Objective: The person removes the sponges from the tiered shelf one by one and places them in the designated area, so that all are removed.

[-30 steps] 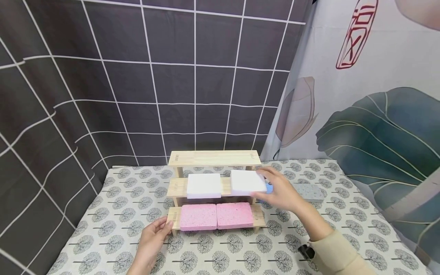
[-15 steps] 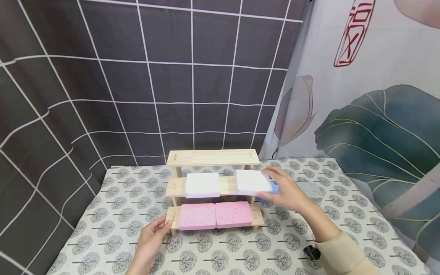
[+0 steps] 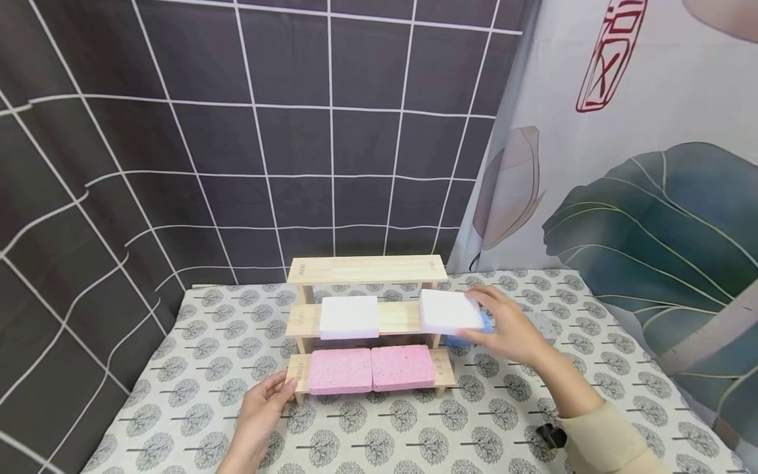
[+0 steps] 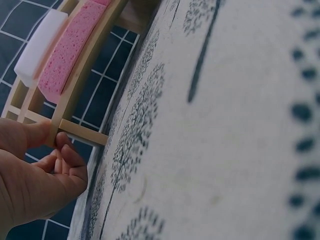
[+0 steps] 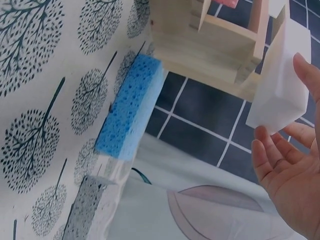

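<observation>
A three-step wooden rack (image 3: 367, 268) stands on the table. My left hand (image 3: 263, 411) pinches the left end of its lowest board, thumb on top and fingertips under it in the left wrist view. My right hand (image 3: 503, 326) grips a white sponge block (image 3: 449, 311) by its right side, thumb at the front. This block is at the right end of the middle board and juts out past it. A second white sponge block (image 3: 349, 317) lies on the left of that board. Two pink sponges (image 3: 403, 367) lie side by side on the lowest board.
A blue sponge (image 5: 130, 107) lies on the patterned tablecloth (image 3: 355, 444) right of the rack, partly hidden by my right hand in the head view. Beyond it is a grey sponge (image 5: 85, 207). A dark tiled-pattern curtain (image 3: 284, 145) hangs behind.
My right hand and its white sponge block have moved right along the middle board, widening the gap to the other white block. My left hand has stayed at the rack's lowest board.
</observation>
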Available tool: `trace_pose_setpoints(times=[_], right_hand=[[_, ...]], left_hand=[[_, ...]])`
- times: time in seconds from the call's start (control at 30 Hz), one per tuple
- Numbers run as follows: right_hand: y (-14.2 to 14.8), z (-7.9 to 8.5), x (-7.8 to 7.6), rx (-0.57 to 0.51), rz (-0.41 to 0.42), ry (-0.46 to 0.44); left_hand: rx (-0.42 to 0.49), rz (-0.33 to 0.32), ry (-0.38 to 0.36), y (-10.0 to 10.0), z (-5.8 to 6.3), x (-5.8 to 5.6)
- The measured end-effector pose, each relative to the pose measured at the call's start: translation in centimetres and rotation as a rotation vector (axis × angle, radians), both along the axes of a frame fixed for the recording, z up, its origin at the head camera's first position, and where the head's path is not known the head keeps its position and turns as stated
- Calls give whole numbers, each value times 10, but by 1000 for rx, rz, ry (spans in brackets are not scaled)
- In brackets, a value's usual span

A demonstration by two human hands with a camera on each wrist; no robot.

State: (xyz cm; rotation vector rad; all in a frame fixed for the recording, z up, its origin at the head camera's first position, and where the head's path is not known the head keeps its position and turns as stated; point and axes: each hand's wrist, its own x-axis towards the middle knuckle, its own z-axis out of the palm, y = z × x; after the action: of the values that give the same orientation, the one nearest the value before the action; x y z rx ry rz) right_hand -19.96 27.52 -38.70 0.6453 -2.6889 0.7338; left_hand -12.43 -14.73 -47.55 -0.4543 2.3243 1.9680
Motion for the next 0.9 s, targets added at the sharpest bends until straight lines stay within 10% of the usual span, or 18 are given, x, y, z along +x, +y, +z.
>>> trace_pose_setpoints(times=[0.9], right_hand=[[47, -2, 8, 4, -95, -41]], left_hand=[[15, 2, -7, 0, 2, 0]])
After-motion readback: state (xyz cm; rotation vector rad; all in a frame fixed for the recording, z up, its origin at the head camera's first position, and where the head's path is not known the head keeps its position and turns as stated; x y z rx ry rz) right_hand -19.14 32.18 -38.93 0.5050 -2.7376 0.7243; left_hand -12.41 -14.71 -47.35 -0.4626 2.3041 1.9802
